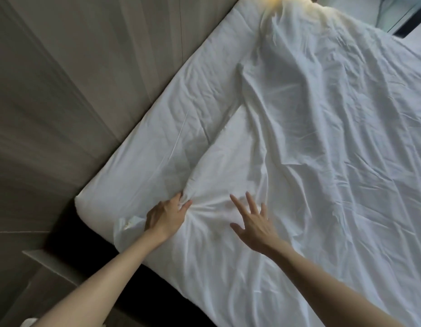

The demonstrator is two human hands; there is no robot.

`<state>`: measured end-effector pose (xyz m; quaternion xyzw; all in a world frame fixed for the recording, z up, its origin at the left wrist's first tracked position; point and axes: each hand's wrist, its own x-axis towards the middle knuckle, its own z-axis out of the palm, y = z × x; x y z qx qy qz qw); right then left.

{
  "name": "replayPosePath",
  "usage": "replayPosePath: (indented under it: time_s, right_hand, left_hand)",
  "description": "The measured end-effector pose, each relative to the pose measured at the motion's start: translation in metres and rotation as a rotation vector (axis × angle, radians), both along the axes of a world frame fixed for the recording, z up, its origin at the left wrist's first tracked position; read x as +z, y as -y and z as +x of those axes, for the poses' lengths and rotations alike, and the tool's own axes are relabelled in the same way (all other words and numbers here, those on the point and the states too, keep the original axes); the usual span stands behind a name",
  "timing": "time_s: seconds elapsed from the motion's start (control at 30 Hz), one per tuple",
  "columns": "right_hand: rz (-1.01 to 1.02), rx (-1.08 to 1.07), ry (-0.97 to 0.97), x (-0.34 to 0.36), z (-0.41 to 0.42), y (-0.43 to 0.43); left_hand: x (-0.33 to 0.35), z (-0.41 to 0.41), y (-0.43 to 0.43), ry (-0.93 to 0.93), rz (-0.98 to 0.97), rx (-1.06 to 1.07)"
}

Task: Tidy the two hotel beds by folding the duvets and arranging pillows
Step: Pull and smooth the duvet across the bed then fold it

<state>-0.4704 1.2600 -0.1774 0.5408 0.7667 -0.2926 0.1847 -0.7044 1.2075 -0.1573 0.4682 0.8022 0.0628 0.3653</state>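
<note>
A rumpled white duvet (pixel 322 149) lies spread over most of the bed, its left edge running from the far end down to my hands. The white fitted sheet (pixel 162 128) of the mattress shows as a bare strip along the bed's left side. My left hand (pixel 166 214) grips a bunched fold of the duvet near the mattress's near-left corner. My right hand (pixel 253 224) hovers or rests just to the right of it with fingers spread straight over the duvet. No pillow is in view.
A wood-panelled wall (pixel 75 79) runs close along the bed's left side. The dark bed base (pixel 70 223) shows below the mattress corner. A light ledge (pixel 47 263) sits at lower left. A second bed's white linen (pixel 360 8) shows at the top right.
</note>
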Motion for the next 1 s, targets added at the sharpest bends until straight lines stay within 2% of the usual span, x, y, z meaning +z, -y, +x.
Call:
replayPosePath:
  time_s: [0.17,0.27,0.33,0.4,0.47,0.57,0.63,0.73,0.9,1.0]
  right_hand:
    - [0.177,0.03,-0.183,0.042,-0.031,0.007]
    - [0.242,0.033,-0.256,0.042,-0.047,0.012]
    - [0.128,0.112,-0.172,0.032,-0.05,0.022]
    - [-0.092,0.231,-0.096,0.019,-0.043,0.036]
    - [-0.196,0.247,-0.102,0.014,-0.029,0.045]
    - [-0.079,0.155,-0.092,0.014,-0.006,0.05]
    - [-0.008,0.095,-0.048,0.017,0.009,0.051]
    - [0.044,-0.03,-0.033,0.021,0.036,0.048]
    - [0.134,-0.206,-0.055,0.027,0.085,0.036]
    - [0.176,-0.237,0.001,0.019,0.131,0.039]
  left_hand:
    - [0.065,-0.028,0.042,-0.045,0.135,0.0]
    - [0.075,-0.046,0.061,-0.088,0.19,0.047]
    - [0.056,-0.057,0.067,-0.145,0.101,0.066]
    - [0.026,-0.059,0.068,-0.202,-0.057,0.043]
    - [-0.001,-0.056,0.065,-0.214,-0.214,0.03]
    - [-0.022,-0.047,0.067,-0.279,-0.377,0.07]
    - [-0.022,-0.034,0.068,-0.328,-0.406,0.131]
    - [-0.015,0.007,0.057,-0.385,-0.247,0.028]
    - [-0.006,0.112,0.021,-0.291,0.038,-0.296]
    - [-0.014,0.171,0.007,-0.161,0.131,-0.423]
